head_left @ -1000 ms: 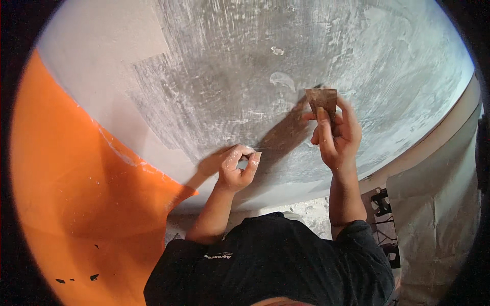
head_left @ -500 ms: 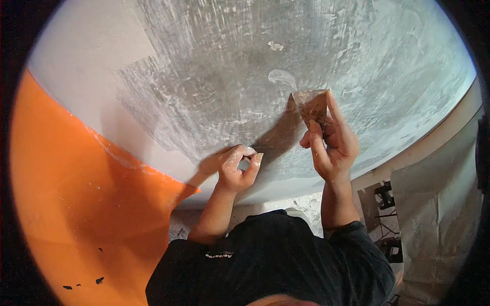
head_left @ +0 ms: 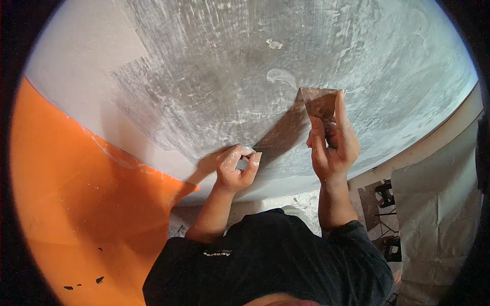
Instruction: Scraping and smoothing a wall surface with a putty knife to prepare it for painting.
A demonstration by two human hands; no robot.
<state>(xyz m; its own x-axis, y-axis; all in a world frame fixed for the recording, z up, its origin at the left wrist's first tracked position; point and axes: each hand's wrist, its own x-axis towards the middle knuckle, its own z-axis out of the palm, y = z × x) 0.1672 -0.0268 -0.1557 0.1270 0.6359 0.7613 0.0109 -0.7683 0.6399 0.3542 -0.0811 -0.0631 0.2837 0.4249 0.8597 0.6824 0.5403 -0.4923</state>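
Observation:
My right hand grips a putty knife, with its index finger stretched along the blade's right edge. The blade is brown, stained and trapezoid-shaped. Its wide far edge is at the grey-streaked wall; I cannot tell whether it touches. Just left of that edge lies a pale curved smear of filler. Lower left, my left hand is closed in a loose ring, fingers curled toward the thumb, close to the wall's lower part. Whitish residue coats its fingertips, and whatever they hold is hidden.
Farther up the wall is a small pale blob. A bright orange surface with dark flecks fills the left side. On the right hangs a greyish sheet, beside dark equipment on the floor. Cast shadows cross the wall.
My right hand has shifted the putty knife slightly to the right, and the blade has turned a little clockwise. My left hand stays almost in place, still curled.

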